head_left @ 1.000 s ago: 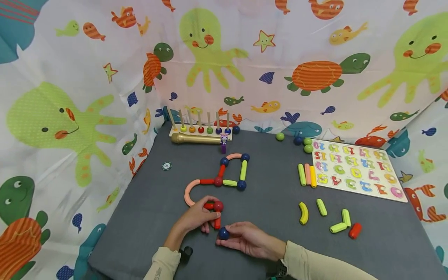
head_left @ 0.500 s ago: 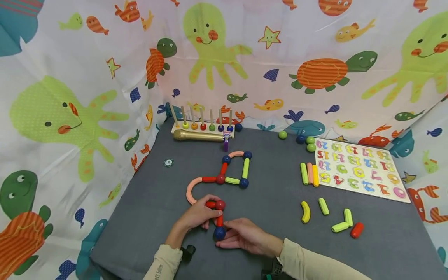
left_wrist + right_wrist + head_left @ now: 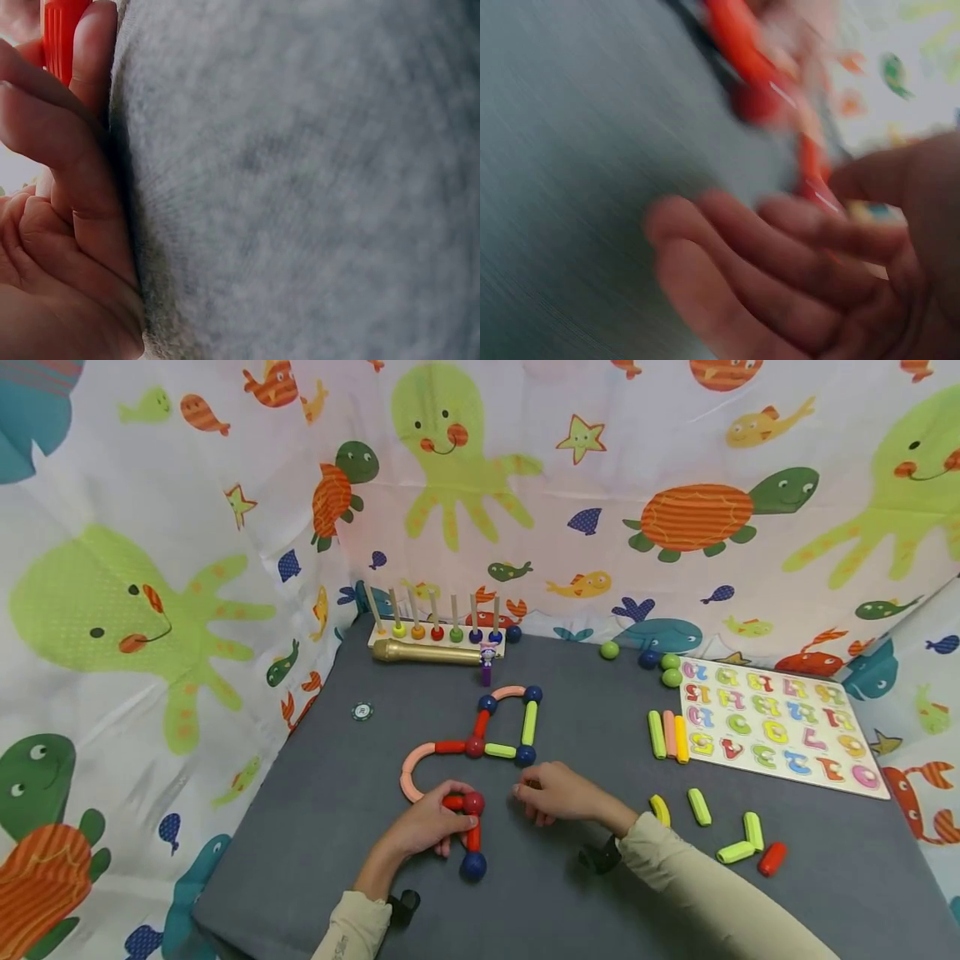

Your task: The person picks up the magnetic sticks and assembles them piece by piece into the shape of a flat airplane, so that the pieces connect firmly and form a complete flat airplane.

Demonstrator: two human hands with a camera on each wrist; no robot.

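Having left the blue ball [image 3: 473,867] since the earlier head frame, the right hand [image 3: 558,791] is now hovering farther out, to the right of the left hand [image 3: 423,822], its fingers loosely bent and holding nothing. In that head view the left hand is pinching the red rod [image 3: 474,840], which is joining the red ball [image 3: 473,802] at its fingertips to the blue ball on the wearer's side. The left wrist view is showing the red rod by the left fingers, with grey cloth [image 3: 300,180] filling the rest. The right wrist view is blurring, yet the right fingers are plainly gripping nothing. Connecting this end of the chain seems to be finishing; the next move is probably calling for another piece, perhaps from the green rods [image 3: 699,807] right of the right hand.
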